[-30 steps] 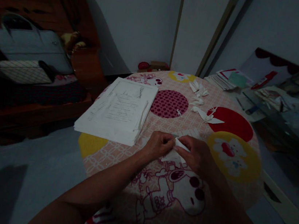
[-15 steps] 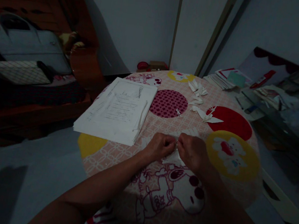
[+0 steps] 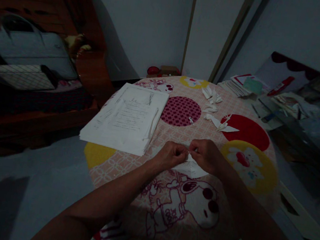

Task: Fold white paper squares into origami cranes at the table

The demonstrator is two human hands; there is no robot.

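Observation:
My left hand (image 3: 172, 155) and my right hand (image 3: 205, 154) meet near the front of the round table, fingers pinched close together. Between them they grip a sheet of white paper (image 3: 191, 169), whose creased lower part shows below the fingers. The spot where the fingertips press on it is mostly hidden. Beyond my right hand lies a folded paper crane (image 3: 221, 124). More folded white paper pieces (image 3: 212, 95) rest farther back, and a tiny white folded piece (image 3: 191, 120) lies on the purple dotted circle.
A thick stack of printed sheets (image 3: 124, 119) covers the table's left side. The patterned tablecloth (image 3: 129, 171) hangs over the edge. At right stands a glass-topped stand (image 3: 279, 112) with papers and plastic bags. A wooden bench (image 3: 89, 71) at left carries a pale handbag (image 3: 39, 51).
My right hand has shifted slightly up and left, with its fingers now pinching. The paper's lower part shows wider and flatter beneath my hands.

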